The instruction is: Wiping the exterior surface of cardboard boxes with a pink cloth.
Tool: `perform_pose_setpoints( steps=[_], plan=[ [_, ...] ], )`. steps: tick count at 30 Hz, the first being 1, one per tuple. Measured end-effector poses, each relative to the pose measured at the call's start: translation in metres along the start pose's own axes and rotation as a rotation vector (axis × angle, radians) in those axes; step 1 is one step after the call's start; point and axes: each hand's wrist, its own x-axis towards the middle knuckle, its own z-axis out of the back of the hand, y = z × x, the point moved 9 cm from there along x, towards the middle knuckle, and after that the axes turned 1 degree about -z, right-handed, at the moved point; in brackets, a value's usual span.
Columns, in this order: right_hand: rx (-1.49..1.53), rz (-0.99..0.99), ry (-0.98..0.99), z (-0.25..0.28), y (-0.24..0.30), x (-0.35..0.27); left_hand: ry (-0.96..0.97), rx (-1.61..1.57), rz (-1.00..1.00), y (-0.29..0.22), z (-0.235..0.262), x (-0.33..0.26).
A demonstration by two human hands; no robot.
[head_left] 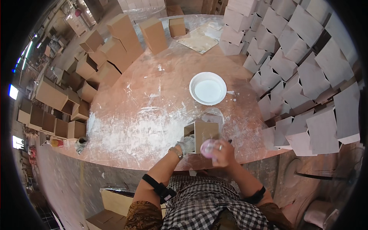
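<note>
Clutching pinkish item [207,148] in right grip [223,154]; bracing box [207,134], seemingly for steadiness, with left grip [187,145], can't tell if closed!

Left of the white bowl [192,89], a wide stretch of tabletop [130,88] lets a hand pass as far as the wall of stacked brown boxes [50,94]; right of the bowl, a narrower strip runs to the tall tiers of pale boxes [303,86]. On the bowl's near side, the open brown box [207,132], the gloved left hand [188,144] and the right hand [223,153] with a pink object [207,148] block the way.
</note>
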Motion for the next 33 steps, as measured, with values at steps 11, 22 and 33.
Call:
perform_pose_setpoints(
  steps=[11,22,33],
  plan=[
    [-0.191,-0.172,-0.009,-0.002,-0.059,0.053,-0.221,-1.243,0.259,0.045,-0.034,-0.005],
    [-0.108,0.023,-0.173,0.002,-0.071,0.043,-0.284,-1.007,0.129,0.043,-0.021,-0.012],
    [-0.053,-0.045,-0.128,0.01,-0.035,0.009,-0.161,0.078,0.048,-0.003,0.015,-0.013]
  ],
)
